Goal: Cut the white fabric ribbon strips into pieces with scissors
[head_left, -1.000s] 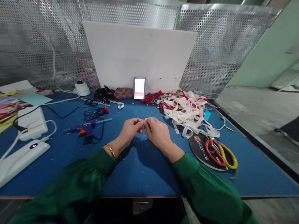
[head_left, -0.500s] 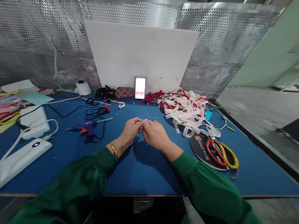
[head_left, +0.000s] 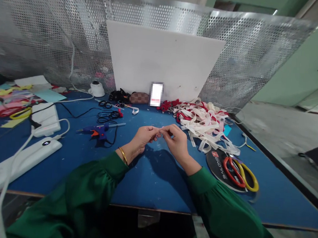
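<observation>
Above the middle of the blue table, my left hand (head_left: pixel 146 137) and my right hand (head_left: pixel 177 141) meet at the fingertips. Both are closed in a pinch on one small, thin pinkish piece (head_left: pixel 160 128). Most of it is hidden by the fingers, and its kind cannot be made out. A blue glue gun (head_left: pixel 99 131) lies left of my left hand, with its nozzle pointing left. Beyond my right hand is a heap of white and red ribbons (head_left: pixel 207 122).
Red-and-yellow-handled scissors (head_left: pixel 235 172) rest on a round black pad (head_left: pixel 215 165) at right. On the left are a white power bank (head_left: pixel 24 164), a power strip (head_left: pixel 47 119) and coloured scraps (head_left: pixel 9 95). A lit phone (head_left: pixel 156 93) leans against a white board (head_left: pixel 162 61).
The view has shifted slightly. My right hand has turned and its fingers have lifted, drawing a little apart from my left hand, so more of the small pinkish piece shows.
</observation>
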`<state>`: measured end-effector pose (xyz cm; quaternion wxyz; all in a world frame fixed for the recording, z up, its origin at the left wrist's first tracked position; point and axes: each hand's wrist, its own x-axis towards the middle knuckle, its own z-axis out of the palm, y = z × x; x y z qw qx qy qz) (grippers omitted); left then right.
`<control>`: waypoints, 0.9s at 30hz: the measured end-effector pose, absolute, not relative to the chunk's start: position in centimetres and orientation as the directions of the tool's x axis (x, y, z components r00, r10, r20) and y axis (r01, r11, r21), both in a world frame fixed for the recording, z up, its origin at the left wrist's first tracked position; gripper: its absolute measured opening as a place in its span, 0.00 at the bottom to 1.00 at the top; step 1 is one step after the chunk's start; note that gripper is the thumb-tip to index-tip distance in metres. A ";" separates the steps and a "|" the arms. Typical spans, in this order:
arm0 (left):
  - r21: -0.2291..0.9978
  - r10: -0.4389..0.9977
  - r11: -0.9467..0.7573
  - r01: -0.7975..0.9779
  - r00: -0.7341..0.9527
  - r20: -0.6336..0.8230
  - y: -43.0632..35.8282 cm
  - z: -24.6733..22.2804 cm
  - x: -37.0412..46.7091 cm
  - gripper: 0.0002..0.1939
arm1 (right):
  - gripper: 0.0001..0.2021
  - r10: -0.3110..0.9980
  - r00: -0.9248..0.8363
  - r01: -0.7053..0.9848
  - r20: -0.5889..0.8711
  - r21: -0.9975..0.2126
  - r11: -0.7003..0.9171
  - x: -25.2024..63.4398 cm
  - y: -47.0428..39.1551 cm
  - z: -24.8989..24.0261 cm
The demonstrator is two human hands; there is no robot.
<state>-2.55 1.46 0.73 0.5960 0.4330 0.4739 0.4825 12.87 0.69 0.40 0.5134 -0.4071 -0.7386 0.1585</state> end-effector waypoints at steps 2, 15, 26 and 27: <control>0.967 0.985 0.159 -0.200 0.105 -0.140 1.5 0.9 -2.5 0.14 | 0.09 0.824 -0.108 0.363 0.556 -0.750 0.553 12.8 0.9 0.4; 0.999 0.999 -0.008 -0.039 -0.039 0.006 0.9 1.4 -1.3 0.09 | 0.10 0.902 -0.187 0.184 0.389 -0.888 0.421 12.9 1.5 0.1; 0.963 0.969 -0.246 0.111 0.006 0.247 1.3 1.5 -2.3 0.10 | 0.16 0.975 -0.030 0.087 0.222 -0.971 0.224 12.8 1.7 0.8; 0.947 0.960 -0.279 0.161 0.022 0.279 1.2 1.3 -2.3 0.11 | 0.18 0.984 -0.044 0.040 0.172 -0.984 0.174 12.8 1.7 0.9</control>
